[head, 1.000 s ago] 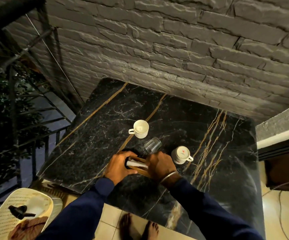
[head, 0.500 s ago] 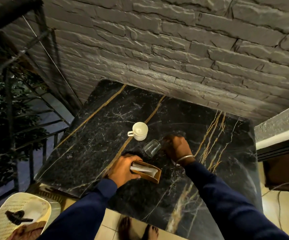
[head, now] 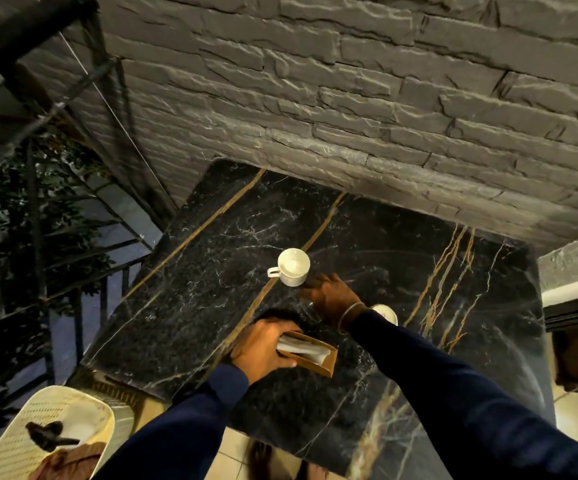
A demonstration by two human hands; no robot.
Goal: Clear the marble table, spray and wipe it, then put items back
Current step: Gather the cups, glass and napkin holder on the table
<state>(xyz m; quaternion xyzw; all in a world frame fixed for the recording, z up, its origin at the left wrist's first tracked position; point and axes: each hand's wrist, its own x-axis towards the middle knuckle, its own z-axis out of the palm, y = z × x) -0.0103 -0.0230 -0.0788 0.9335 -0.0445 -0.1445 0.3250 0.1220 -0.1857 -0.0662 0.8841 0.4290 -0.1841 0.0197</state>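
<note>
Gripping napkin holder (head: 310, 351) near table (head: 183, 306) front edge, left hand (head: 263, 348); right hand (head: 331, 299) over glass, grip unclear

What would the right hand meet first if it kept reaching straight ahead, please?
Probably the white cup: the right hand points its fingers up-left toward it, almost touching its base. The glass seems hidden beneath the palm.
</note>
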